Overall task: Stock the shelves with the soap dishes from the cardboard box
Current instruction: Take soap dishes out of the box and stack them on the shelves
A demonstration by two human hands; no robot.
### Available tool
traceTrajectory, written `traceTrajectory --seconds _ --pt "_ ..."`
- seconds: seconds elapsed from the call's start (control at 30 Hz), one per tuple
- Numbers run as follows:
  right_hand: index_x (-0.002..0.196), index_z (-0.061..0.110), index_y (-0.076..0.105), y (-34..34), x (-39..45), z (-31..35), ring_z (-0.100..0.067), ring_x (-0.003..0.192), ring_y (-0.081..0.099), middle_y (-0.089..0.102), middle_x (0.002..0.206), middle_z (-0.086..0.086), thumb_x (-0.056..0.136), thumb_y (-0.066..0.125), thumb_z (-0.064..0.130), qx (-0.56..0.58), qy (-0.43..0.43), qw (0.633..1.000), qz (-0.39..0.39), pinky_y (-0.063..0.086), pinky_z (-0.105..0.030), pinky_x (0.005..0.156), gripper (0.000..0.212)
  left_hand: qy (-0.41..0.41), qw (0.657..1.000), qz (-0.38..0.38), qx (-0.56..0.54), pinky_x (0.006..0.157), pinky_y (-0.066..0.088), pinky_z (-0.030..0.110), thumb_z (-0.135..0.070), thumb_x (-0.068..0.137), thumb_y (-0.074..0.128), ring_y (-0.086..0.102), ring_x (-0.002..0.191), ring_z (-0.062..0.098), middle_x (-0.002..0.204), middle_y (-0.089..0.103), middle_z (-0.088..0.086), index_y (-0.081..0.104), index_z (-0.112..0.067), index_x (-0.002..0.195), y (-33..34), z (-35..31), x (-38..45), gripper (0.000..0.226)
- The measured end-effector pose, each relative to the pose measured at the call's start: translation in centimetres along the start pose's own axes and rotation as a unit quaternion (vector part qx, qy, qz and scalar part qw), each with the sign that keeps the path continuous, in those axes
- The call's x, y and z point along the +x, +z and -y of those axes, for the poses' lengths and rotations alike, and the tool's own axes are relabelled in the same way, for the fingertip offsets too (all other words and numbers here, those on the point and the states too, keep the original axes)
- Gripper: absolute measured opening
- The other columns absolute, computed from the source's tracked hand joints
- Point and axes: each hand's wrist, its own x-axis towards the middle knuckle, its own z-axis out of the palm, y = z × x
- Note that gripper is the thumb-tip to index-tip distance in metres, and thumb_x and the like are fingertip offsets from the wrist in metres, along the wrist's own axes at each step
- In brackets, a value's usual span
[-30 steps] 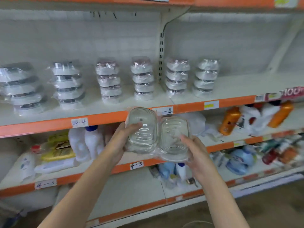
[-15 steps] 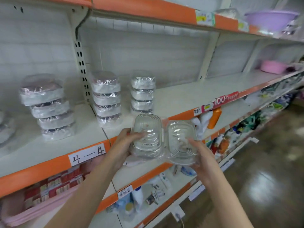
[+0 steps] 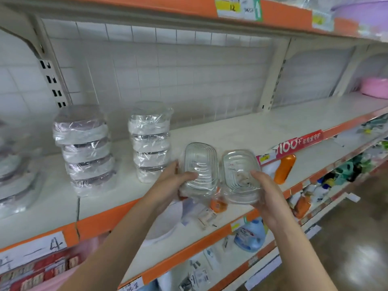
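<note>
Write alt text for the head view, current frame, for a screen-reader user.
Two bare hands hold a pair of clear plastic soap dishes side by side, the left hand gripping one soap dish and the right hand the other, in front of an orange-edged store shelf. On the shelf to the left stand stacks of plastic-wrapped dishes; bottles sit on lower shelves.

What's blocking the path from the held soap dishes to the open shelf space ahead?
Nothing visible. The hands, left and right, hold the two clear soap dishes at the shelf edge. The wrapped stacks sit to the left; the shelf surface just behind the dishes is bare.
</note>
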Motion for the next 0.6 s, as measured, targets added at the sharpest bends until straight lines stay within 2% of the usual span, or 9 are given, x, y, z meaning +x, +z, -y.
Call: traceTrajectory --seconds 0.07,0.13,0.2,0.23,0.3,0.37,0.43,0.5,0.6 --pt "0.119 0.009 0.060 -1.0 3.3 1.7 -0.024 0.100 0.066 0.069 0.111 -0.011 0.091 0.057 0.028 -0.010 0.005 1.000 0.019 0.051 -0.031 0.071 0.034 0.012 0.997 -0.072 0.003 0.093 0.052 0.047 -0.020 0.063 0.076 0.066 0.103 0.029 0.115 0.067 0.012 0.049 -0.007 0.128 1.7 0.2 3.2 0.072" --pt "0.114 0.006 0.060 -1.8 6.3 3.2 -0.016 0.080 0.068 0.069 0.098 -0.010 0.093 0.055 0.025 -0.031 -0.003 0.998 0.048 0.051 -0.025 0.057 0.029 -0.001 0.992 -0.124 0.032 0.097 0.048 0.050 -0.035 0.057 0.077 0.059 0.115 0.029 0.133 0.054 0.009 0.031 -0.012 0.143 3.1 0.1 6.1 0.099" --pt "0.113 0.003 0.059 -2.1 9.1 4.4 -0.014 0.071 0.068 0.070 0.093 -0.011 0.091 0.058 0.025 -0.043 -0.011 0.996 0.080 0.052 -0.026 0.053 0.031 -0.008 0.983 -0.165 0.086 0.094 0.050 0.044 -0.040 0.068 0.073 0.051 0.122 0.028 0.142 0.044 0.008 0.024 -0.017 0.146 4.1 0.3 8.8 0.095" --pt "0.117 0.002 0.059 -2.2 10.5 4.8 -0.019 0.080 0.070 0.071 0.099 -0.013 0.087 0.062 0.027 -0.043 -0.015 0.995 0.090 0.056 -0.032 0.064 0.038 -0.007 0.974 -0.195 0.119 0.088 0.053 0.039 -0.036 0.078 0.069 0.049 0.123 0.028 0.141 0.042 0.009 0.026 -0.015 0.146 4.4 0.5 10.0 0.083" --pt "0.128 0.005 0.053 -2.1 12.6 5.5 -0.026 0.100 0.068 0.070 0.111 -0.013 0.074 0.072 0.035 -0.040 -0.012 0.993 0.110 0.052 -0.045 0.092 0.065 -0.006 0.945 -0.265 0.192 0.081 0.053 0.034 -0.032 0.089 0.059 0.044 0.124 0.028 0.138 0.040 0.012 0.032 -0.013 0.142 5.0 0.7 11.9 0.062" --pt "0.133 0.006 0.048 -1.9 14.4 5.9 -0.027 0.106 0.066 0.069 0.114 -0.012 0.067 0.076 0.037 -0.024 0.002 0.989 0.147 0.048 -0.048 0.099 0.078 -0.018 0.914 -0.313 0.259 0.099 0.042 0.036 -0.034 0.093 0.052 0.037 0.128 0.031 0.138 0.036 0.017 0.034 -0.010 0.141 5.7 1.0 13.2 0.057" --pt "0.128 0.005 0.054 -1.3 16.0 5.8 -0.027 0.106 0.066 0.070 0.112 -0.012 0.073 0.075 0.030 -0.018 0.024 0.983 0.183 0.048 -0.047 0.099 0.065 -0.030 0.884 -0.339 0.321 0.109 0.026 0.037 -0.035 0.095 0.050 0.031 0.131 0.033 0.139 0.035 0.021 0.034 -0.005 0.140 6.7 1.1 13.8 0.057" --pt "0.116 0.006 0.062 -0.4 17.2 5.9 -0.027 0.105 0.067 0.071 0.110 -0.013 0.081 0.070 0.021 -0.018 0.036 0.977 0.209 0.050 -0.043 0.095 0.039 -0.034 0.858 -0.351 0.374 0.108 0.017 0.034 -0.036 0.096 0.049 0.029 0.132 0.033 0.140 0.037 0.021 0.034 -0.003 0.138 7.6 1.3 13.9 0.056" --pt "0.109 0.005 0.067 1.0 18.9 6.0 -0.024 0.102 0.067 0.071 0.107 -0.012 0.085 0.065 0.018 -0.045 0.048 0.969 0.237 0.053 -0.038 0.087 0.027 -0.038 0.861 -0.341 0.375 0.108 0.017 0.034 -0.037 0.100 0.040 0.028 0.131 0.030 0.138 0.038 0.018 0.037 -0.006 0.136 7.8 1.4 14.2 0.048"
